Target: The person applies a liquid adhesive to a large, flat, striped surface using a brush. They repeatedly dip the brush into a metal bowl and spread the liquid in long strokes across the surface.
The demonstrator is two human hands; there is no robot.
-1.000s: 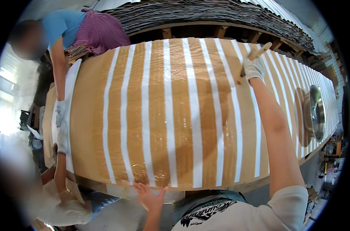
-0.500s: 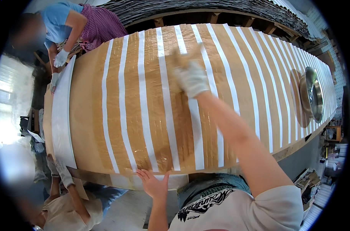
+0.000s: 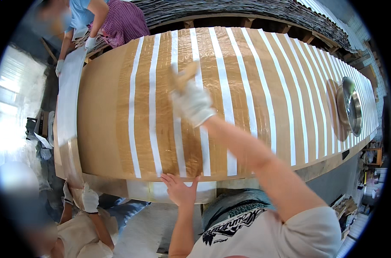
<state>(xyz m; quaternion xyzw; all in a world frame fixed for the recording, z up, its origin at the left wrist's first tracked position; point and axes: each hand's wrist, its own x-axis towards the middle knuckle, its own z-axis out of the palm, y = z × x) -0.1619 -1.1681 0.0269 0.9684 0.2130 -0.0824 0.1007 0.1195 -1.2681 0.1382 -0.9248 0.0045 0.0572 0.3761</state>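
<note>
My right hand [image 3: 193, 103], in a white glove, is closed around a tan brush-like tool [image 3: 184, 76], smeared by motion, so its exact kind is unclear. It is over the middle of a long table spread with brown paper sheets [image 3: 212, 124], overlapped so that white strips [image 3: 156, 107] show between them. Around the hand the paper looks wet and glossy. Bare and with fingers spread, my left hand [image 3: 180, 188] presses on the paper's near edge.
A metal bowl [image 3: 349, 107] with a utensil stands on the right of the paper. At the left end, two gloved co-workers hold a long white-and-brown sheet [image 3: 70, 107] across the table. Behind lies a stack of dark layered sheets [image 3: 230, 10].
My right hand has swept left with the tan tool. My left hand keeps its place at the paper's near edge. The co-workers have shifted the long sheet at the left end.
</note>
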